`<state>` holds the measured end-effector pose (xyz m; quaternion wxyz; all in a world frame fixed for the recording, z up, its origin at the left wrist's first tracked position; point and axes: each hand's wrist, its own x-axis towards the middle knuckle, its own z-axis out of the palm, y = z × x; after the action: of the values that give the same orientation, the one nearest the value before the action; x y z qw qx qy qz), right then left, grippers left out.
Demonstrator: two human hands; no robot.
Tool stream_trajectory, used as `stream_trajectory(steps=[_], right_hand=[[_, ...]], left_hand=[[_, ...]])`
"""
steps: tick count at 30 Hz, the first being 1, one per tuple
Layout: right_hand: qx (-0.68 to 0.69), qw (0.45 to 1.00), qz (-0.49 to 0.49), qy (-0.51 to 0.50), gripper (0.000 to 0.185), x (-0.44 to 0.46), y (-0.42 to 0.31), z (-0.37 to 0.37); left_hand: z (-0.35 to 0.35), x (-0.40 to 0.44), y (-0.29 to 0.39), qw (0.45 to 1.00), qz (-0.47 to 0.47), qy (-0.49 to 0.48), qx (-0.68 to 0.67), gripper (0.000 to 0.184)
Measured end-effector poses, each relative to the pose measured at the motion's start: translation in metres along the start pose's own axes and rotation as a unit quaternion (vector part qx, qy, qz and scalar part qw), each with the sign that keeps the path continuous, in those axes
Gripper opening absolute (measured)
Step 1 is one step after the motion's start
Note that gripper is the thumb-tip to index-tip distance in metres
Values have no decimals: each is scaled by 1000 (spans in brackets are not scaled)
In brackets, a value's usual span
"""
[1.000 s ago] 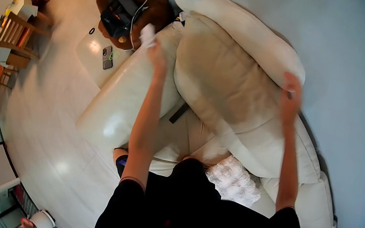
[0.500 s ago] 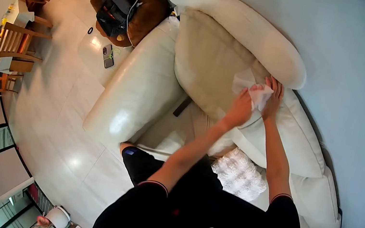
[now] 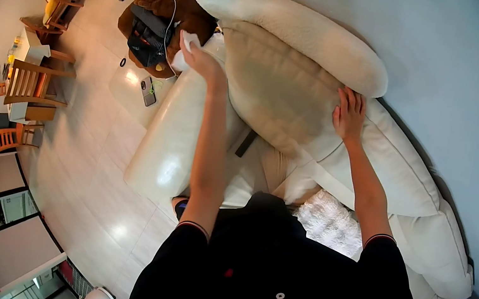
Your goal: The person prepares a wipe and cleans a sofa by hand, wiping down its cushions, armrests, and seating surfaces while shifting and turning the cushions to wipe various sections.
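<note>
My left hand [image 3: 206,65] grips a thin white tissue [image 3: 189,40] above the armrest's far end. Part of the tissue hangs below the fingers. My right hand [image 3: 351,113] lies on the backrest of the cream leather sofa [image 3: 276,85], near the long padded headrest [image 3: 298,32], with its fingers stretched out and nothing in them. A slightly darker patch of leather shows on the backrest between the two hands.
A dark remote [image 3: 246,143] lies on the seat, and a fluffy white cushion [image 3: 329,222] is beside my body. Beyond the armrest [image 3: 164,155] stand a brown beanbag [image 3: 195,17] with dark items on it and a phone [image 3: 148,91]. Wooden chairs [image 3: 37,82] are farther left.
Both hands were together at the backrest with the tissue. My left hand has swung left to the armrest, carrying the tissue, while my right hand stays on the backrest, now without it.
</note>
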<state>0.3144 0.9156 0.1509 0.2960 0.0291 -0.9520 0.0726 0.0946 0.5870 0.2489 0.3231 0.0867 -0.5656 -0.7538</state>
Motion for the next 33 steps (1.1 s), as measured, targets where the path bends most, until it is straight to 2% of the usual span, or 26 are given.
stream_trajectory(steps=[2, 3, 4, 6, 8, 10, 12, 13, 15, 16, 18, 22, 24, 25, 27, 30, 33], right_hand=[[0, 1000, 1, 1, 50, -3, 1, 4], [-4, 1000, 5, -6, 51, -3, 2, 6], [-7, 1000, 9, -14, 52, -5, 3, 8], [-4, 1000, 10, -17, 52, -6, 1, 4], [-2, 1000, 8, -9, 53, -5, 1, 4], [-7, 1000, 3, -1, 54, -8, 7, 14], [-5, 1000, 3, 3, 54, -11, 6, 15], [-2, 1000, -3, 9, 54, -9, 8, 15], [1, 1000, -7, 7, 54, -11, 11, 19], [3, 1000, -5, 10, 54, -12, 11, 21], [9, 1000, -4, 4, 53, -12, 8, 15], [-11, 1000, -7, 8, 50, -11, 10, 16], [-3, 1000, -5, 7, 50, -12, 10, 13], [7, 1000, -1, 5, 49, -10, 9, 13], [8, 1000, -1, 16, 49, -7, 7, 12], [-1, 1000, 0, 14, 50, -11, 5, 13], [-13, 1000, 10, 8, 51, -11, 6, 21]], left_hand=[[23, -10, -12, 992, -43, 31, -115, 42], [35, -13, -32, 992, -43, 31, -115, 42], [43, -20, -62, 999, -18, -29, 6, 43], [50, -53, -73, 987, 1, -86, 135, 43], [58, -79, -62, 908, 128, -129, 379, 44], [58, -83, -50, 911, 106, -159, 365, 45], [53, -93, -58, 808, 199, -163, 530, 45], [53, -100, -62, 809, 197, -161, 530, 45], [54, -124, -66, 714, 302, -240, 584, 51], [58, -142, -63, 714, 298, -237, 587, 51], [67, -183, -35, 751, 254, -298, 531, 60], [58, -185, -28, 783, 254, -301, 481, 64], [36, -142, -12, 755, 338, -335, 452, 60], [28, -119, -17, 754, 342, -336, 449, 60], [19, -76, -34, 637, 467, -424, 444, 61], [22, -49, -42, 610, 494, -468, 406, 59], [35, -58, -52, 628, 471, -498, 369, 54]])
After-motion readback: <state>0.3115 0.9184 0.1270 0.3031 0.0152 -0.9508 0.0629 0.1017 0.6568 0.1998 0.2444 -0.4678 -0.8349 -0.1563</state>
